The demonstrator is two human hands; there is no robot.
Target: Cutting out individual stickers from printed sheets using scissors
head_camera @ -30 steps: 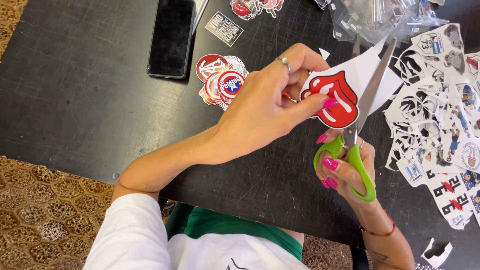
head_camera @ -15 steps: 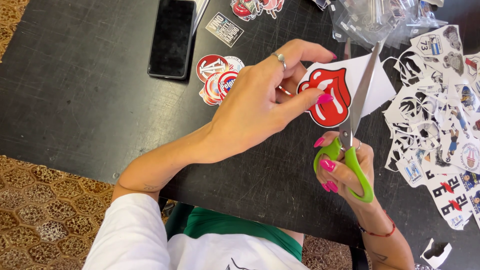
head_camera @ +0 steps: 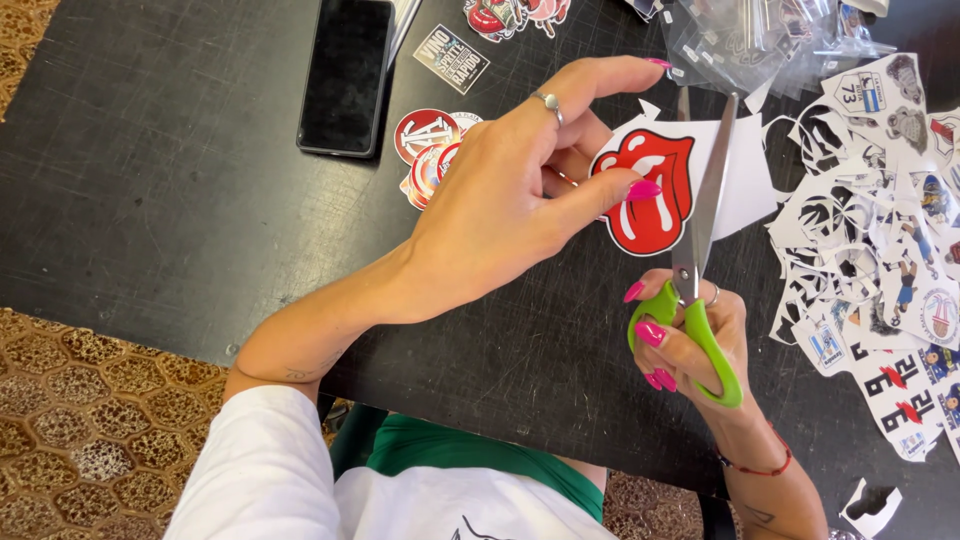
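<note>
Black table (head_camera: 170, 190), head view. Far edge, centre: a dark rectangular label (head_camera: 451, 58) with pale lettering, lying tilted. Just beside it, at the top edge, red and pink cut-out stickers (head_camera: 510, 14), partly cropped. Left of the label, a black phone (head_camera: 345, 75) lies face up, screen dark. Below the label, a small stack of round red, white and blue stickers (head_camera: 428, 150), partly hidden behind your left hand. Top right: a heap of clear plastic sleeves (head_camera: 765, 35). Right edge: a spread pile of white paper offcuts and small printed stickers (head_camera: 880, 250), running from the sleeves down toward the near edge of the table.

Your left hand (head_camera: 520, 195) pinches the sticker sheet (head_camera: 665, 185), a white sheet printed with a red mouth and tongue. The thumb presses on the red print, the other fingers are behind the sheet, and the index finger is stretched out above it. The sheet is held just above the table, centre right.

Your right hand (head_camera: 690, 345) is closed through the green handles of the scissors (head_camera: 700, 230). The blades point away from you, slightly parted, and meet the sheet at the right edge of the red print. The two hands are near each other, not touching.
</note>
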